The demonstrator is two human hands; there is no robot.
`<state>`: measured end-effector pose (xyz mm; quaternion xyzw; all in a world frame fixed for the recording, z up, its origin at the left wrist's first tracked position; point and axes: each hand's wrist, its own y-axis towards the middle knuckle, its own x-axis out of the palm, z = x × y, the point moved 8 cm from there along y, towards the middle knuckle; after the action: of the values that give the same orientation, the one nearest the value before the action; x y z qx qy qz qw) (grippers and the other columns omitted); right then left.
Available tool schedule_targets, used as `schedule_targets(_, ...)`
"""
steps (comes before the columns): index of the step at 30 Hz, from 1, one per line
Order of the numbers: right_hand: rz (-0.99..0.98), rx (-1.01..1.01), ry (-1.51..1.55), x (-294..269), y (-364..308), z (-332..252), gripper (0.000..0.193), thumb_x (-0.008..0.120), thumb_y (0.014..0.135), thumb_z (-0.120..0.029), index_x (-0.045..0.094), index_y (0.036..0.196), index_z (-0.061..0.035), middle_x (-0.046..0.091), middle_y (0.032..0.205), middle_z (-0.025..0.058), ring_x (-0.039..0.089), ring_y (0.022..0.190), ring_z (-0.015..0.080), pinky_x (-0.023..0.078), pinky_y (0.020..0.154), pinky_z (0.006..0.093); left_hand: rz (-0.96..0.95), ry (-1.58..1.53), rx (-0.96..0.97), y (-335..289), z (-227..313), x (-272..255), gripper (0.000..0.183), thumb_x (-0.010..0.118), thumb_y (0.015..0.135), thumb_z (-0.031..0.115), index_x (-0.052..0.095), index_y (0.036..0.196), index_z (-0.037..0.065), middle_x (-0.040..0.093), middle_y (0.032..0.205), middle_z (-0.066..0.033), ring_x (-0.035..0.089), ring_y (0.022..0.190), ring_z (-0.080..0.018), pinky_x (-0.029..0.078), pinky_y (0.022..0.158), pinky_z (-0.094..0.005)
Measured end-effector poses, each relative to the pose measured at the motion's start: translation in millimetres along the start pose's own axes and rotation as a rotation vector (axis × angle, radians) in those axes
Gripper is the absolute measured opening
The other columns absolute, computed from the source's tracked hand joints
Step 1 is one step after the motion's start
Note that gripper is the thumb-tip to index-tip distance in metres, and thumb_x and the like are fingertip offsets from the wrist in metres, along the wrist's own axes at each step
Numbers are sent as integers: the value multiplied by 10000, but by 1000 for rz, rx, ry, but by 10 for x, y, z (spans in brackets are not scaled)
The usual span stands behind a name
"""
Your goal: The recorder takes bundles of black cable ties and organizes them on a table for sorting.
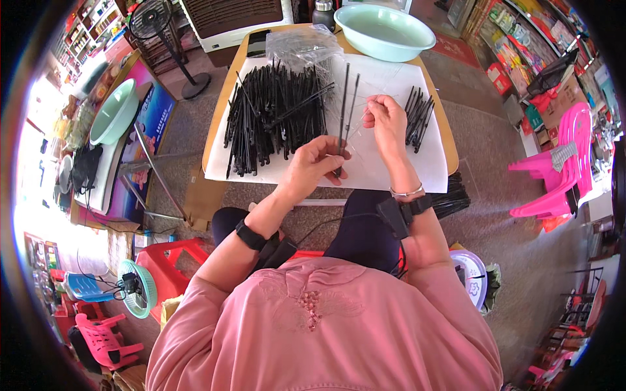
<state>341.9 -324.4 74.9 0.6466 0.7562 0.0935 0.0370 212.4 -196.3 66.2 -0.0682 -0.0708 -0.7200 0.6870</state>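
Note:
Over the white-covered table (261,182), my left hand (313,163) is closed on two thin black rods (342,107) that point away from me. To its right, my right hand (386,120) is raised with fingertips pinched together; whatever lies between them is too small or clear to make out. Thin transparent plastic (365,88) lies just beyond that hand. A large heap of similar black rods (280,107) covers the table's left half. A smaller bunch of rods (418,117) rests at the right, beside my right wrist.
A crumpled clear plastic bag (293,45), a dark bottle (323,14) and a pale green basin (385,32) are at the table's far side. More black rods (451,199) sit below its right edge. A pink chair (561,163) stands right, a red stool (166,267) left.

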Motion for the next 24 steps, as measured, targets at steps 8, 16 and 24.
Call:
schedule_targets(8,-115,98,-409,-43,-97,122,147,540,842,-126,630,873,-13,572,587,58,556,494,120,442,482,282,52,62,-70,164,-178,-38,251,547,861,6,518,1100,-67,592,1010,-105,637,703,-150,541,583,-258)
schedule_targets(16,-259,281,213,-25,-200,49,162,575,845,-152,633,895,-10,568,642,12,516,498,97,418,460,234,111,-85,-17,78,-136,-121,223,548,880,21,519,1095,-32,625,913,-98,634,715,-161,538,591,-255)
schedule_targets(24,-542,290,-48,238,-482,-108,137,551,853,-124,620,907,-18,582,665,15,520,519,82,414,469,223,156,-193,13,-4,-84,-212,217,553,888,34,527,1099,-11,629,897,-91,640,733,-163,549,620,-252)
